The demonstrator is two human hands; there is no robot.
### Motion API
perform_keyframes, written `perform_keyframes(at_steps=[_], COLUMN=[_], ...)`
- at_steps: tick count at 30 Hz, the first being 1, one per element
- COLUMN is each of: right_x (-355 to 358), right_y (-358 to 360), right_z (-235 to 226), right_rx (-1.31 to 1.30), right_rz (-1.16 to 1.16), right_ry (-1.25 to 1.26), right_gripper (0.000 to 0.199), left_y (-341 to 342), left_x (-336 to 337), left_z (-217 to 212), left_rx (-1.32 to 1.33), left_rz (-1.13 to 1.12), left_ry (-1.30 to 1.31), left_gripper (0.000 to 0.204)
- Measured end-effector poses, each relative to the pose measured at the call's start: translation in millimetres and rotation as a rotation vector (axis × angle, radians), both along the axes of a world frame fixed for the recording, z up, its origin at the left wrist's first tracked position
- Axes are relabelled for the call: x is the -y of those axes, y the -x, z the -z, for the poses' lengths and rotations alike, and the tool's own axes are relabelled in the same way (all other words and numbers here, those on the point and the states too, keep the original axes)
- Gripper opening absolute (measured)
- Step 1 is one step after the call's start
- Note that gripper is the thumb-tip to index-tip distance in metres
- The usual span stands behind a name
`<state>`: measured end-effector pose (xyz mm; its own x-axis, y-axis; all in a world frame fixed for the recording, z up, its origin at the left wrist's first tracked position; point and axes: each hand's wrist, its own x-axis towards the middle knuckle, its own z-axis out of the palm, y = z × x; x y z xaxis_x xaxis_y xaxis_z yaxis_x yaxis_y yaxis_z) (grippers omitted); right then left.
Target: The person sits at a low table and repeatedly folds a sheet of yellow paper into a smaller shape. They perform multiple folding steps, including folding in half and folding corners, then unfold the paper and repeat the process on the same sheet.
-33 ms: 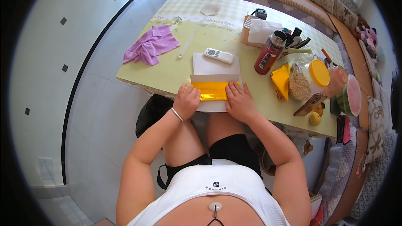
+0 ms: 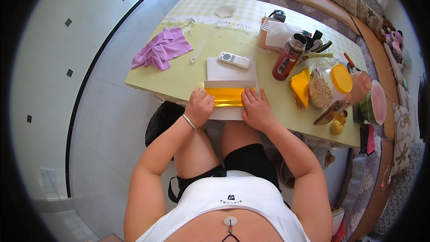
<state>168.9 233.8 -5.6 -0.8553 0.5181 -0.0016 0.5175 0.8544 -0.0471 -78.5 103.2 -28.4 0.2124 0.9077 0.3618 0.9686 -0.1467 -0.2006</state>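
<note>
A sheet of shiny gold paper (image 2: 229, 97) lies folded in a wide strip near the table's front edge, with a pale border along its far side. White sheets (image 2: 230, 70) lie under it. At the strip's left end my left hand (image 2: 200, 106) has its fingers curled together on the paper's edge, the thumb side partly hidden. My right hand (image 2: 257, 107) rests on the right end, fingers stretched out and pressing down on the gold surface. Beyond the strip, a white remote control (image 2: 234, 60) sits on the white sheets.
Folded gold paper (image 2: 300, 88) lies right of my hands. Behind it stand a dark red bottle (image 2: 289, 58) and a yellow-lidded jar (image 2: 321, 90). A phone (image 2: 331, 112), a yellow fruit (image 2: 337, 127) and cut watermelon (image 2: 379, 103) are at right. A purple cloth (image 2: 163, 49) and fly swatter (image 2: 209, 33) lie at left.
</note>
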Motion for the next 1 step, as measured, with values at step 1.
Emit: perform_keyframes(at_steps=[1], right_x=[-3.7], right_y=[-0.2], right_z=[4.6], right_rx=[0.032], right_rz=[0.002], right_ry=[0.008], right_gripper=[0.072], left_y=[5.0], left_x=[-3.5], left_z=[-0.6], left_rx=[0.010], left_rz=[0.004], left_ry=[0.017], left_gripper=[0.048])
